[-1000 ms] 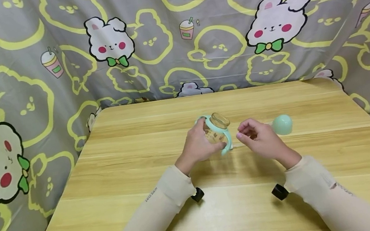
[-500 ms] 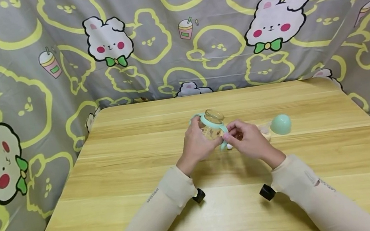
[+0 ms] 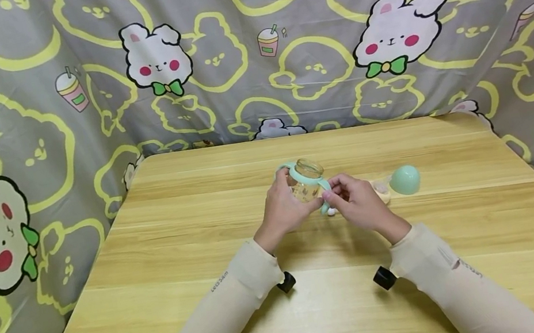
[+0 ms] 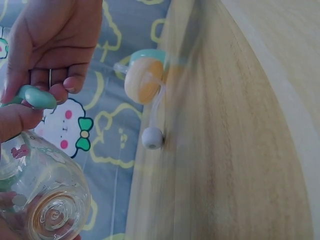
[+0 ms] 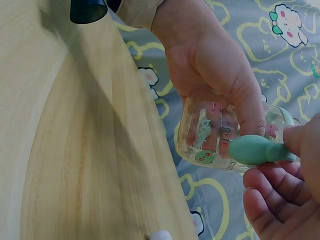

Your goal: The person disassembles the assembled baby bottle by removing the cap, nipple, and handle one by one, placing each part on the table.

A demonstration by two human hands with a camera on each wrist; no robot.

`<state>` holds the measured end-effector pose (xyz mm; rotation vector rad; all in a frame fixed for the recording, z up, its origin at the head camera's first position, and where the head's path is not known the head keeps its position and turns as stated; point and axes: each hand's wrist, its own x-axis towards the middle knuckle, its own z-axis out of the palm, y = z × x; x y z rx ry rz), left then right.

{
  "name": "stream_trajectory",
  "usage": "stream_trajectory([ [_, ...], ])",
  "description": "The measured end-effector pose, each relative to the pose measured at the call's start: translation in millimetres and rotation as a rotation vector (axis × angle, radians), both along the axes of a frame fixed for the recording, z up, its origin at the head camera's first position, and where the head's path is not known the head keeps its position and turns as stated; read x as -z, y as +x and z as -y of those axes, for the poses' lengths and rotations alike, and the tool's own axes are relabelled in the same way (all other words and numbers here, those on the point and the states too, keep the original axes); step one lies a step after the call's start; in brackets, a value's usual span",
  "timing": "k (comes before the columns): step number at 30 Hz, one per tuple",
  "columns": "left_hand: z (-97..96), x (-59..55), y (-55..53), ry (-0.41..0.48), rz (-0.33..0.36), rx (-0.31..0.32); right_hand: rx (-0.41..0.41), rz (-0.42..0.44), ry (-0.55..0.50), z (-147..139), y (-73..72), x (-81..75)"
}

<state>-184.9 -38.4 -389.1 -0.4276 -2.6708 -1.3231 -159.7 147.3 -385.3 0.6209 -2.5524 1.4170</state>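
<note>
A clear, amber-tinted baby bottle with printed figures is held above the table, its neck uncovered and tilted slightly. My left hand grips the body, thumb on the near side in the right wrist view. Around the bottle's shoulder runs a mint-green ring with two handles. My right hand pinches the right-hand handle between thumb and fingers. Beyond that hand lies a yellow bottle collar with a clear straw ending in a white weighted ball. The right hand partly covers this piece in the head view.
A mint-green domed cap rests on the wooden table to the right of the hands, beside the collar. A grey patterned curtain surrounds the table's back and sides. Black wrist cameras hang under both forearms.
My right hand has moved left and now pinches the bottle's handle. The bottle has shifted slightly left and stands more upright. Over the last half second little has moved.
</note>
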Motion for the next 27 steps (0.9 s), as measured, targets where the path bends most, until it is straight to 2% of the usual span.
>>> stream_trajectory([
  [18,2.2,0.5,1.7,-0.012,0.012,-0.011,-0.004,0.024,-0.020,1.1,-0.5,-0.7],
  [27,3.1,1.3,1.7,-0.007,0.014,-0.009,0.004,0.001,-0.011,-0.3,-0.5,-2.1],
])
